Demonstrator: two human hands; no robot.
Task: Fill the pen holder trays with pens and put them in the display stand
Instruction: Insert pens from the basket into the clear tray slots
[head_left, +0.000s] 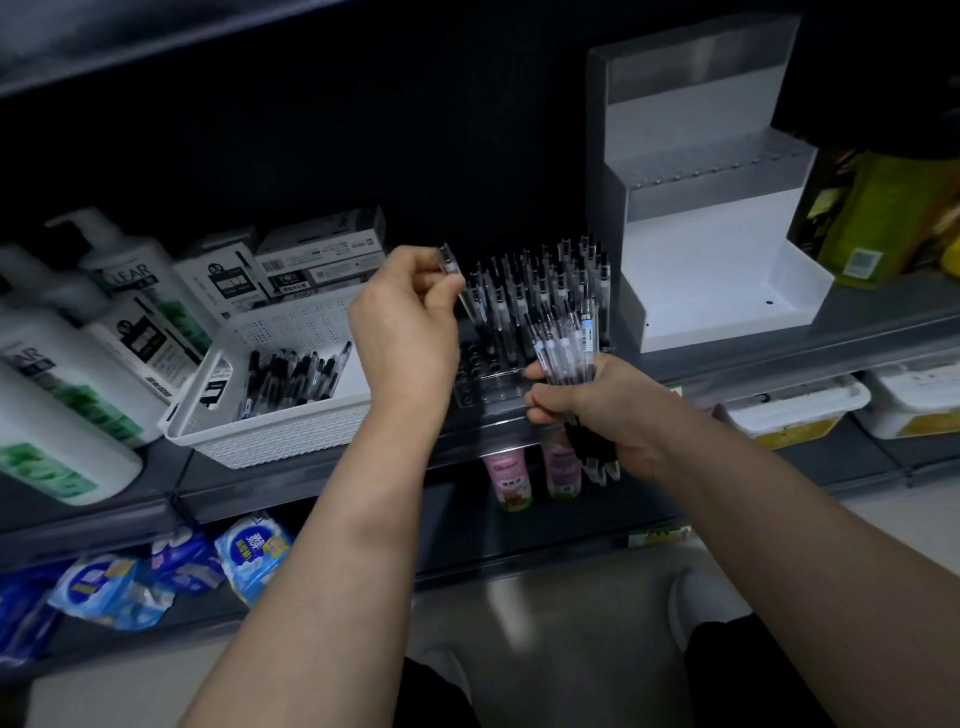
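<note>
Pen tray (485, 387), only one, partly filled; left hand (405, 332) pinches one pen (451, 267), right hand (597, 410) grips a bunch of pens (566, 345)

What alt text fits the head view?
The left hand pinches one pen above a partly filled pen holder tray on a store shelf, while the right hand grips a bundle of pens. A white basket with loose pens sits left of the tray; a white display stand stands to its right.
</note>
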